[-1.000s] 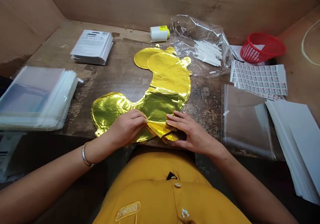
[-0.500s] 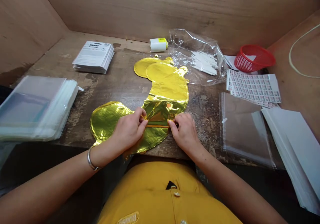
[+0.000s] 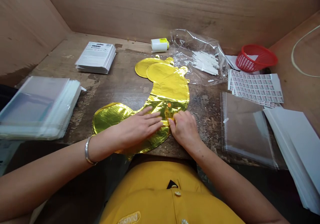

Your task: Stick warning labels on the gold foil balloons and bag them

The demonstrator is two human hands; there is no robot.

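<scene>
Gold foil balloons (image 3: 167, 80), flat and curved, lie stacked on the worn wooden table in front of me. My left hand (image 3: 141, 125) rests flat on the lower part of the foil, its fingers stretched out to the right and slightly blurred. At the right edge of the foil, my right hand (image 3: 184, 125) is closed, with thumb and fingers pinching the balloon's edge. A small round orange spot shows on the foil just above the hands. The palm and forearm on the left hide part of the lower curve.
On the left are a stack of clear plastic sleeves (image 3: 40, 107) and printed cards (image 3: 96, 57). Behind the foil lie a white roll (image 3: 159, 45) and a clear bag of white sticks (image 3: 205, 62). To the right are a red basket (image 3: 256, 58), sticker sheets (image 3: 257, 87), a clear sleeve (image 3: 246, 127) and white sheets (image 3: 292, 137).
My left hand has let go of its pinch on the foil and now lies flat, further right. The foil fold between my hands has been pressed down. My right hand has hardly moved.
</scene>
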